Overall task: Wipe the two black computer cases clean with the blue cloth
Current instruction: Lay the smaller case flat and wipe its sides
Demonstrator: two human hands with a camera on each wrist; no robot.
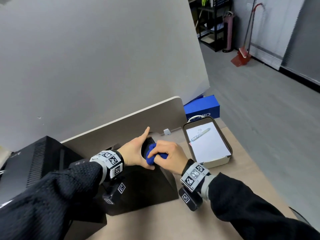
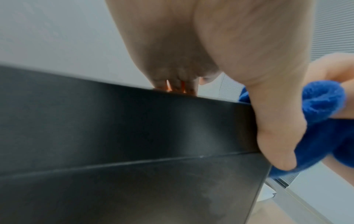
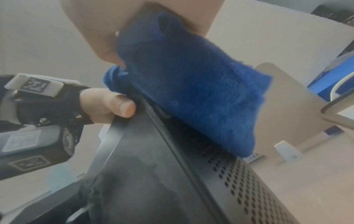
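Head view: right hand [image 1: 170, 157] clenches the bunched blue cloth [image 1: 152, 157] on top of the right case [image 1: 143, 189], toward its far end; left hand [image 1: 136, 151] grips that top. Hard rubbing could tip this case, 1 of 2, if the grip slackens.

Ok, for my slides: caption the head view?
Right hand presses a blue cloth to the black computer case that the left hand grips.
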